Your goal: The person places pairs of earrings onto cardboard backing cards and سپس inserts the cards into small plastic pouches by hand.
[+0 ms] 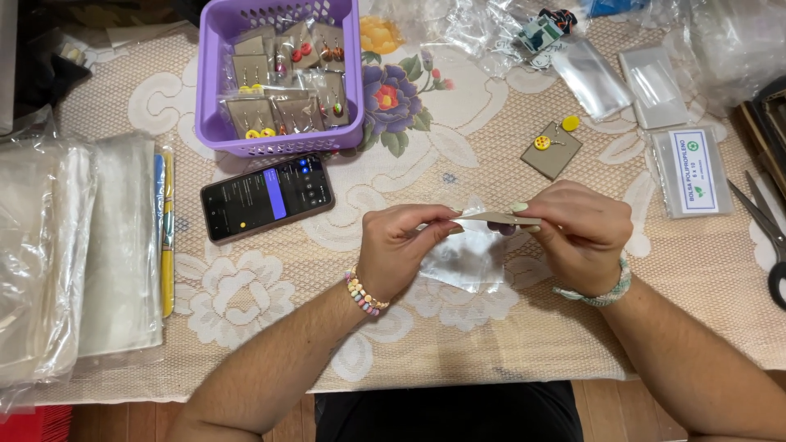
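Observation:
My right hand (580, 232) pinches a brown card (496, 218) seen edge-on, held level above the table. My left hand (401, 244) grips the mouth of a small clear plastic bag (465, 260) that hangs below the card and rests on the lace tablecloth (458, 344). The card's left end meets the bag's opening between my two hands. A beaded bracelet sits on each wrist.
A purple basket (214, 123) holds several bagged earring cards at the back. A phone (267, 198) lies in front of it. Another earring card (552, 148) lies to the right, with clear bag packs (691, 172) and scissors (768, 237). Plastic sheets (74, 254) are stacked at left.

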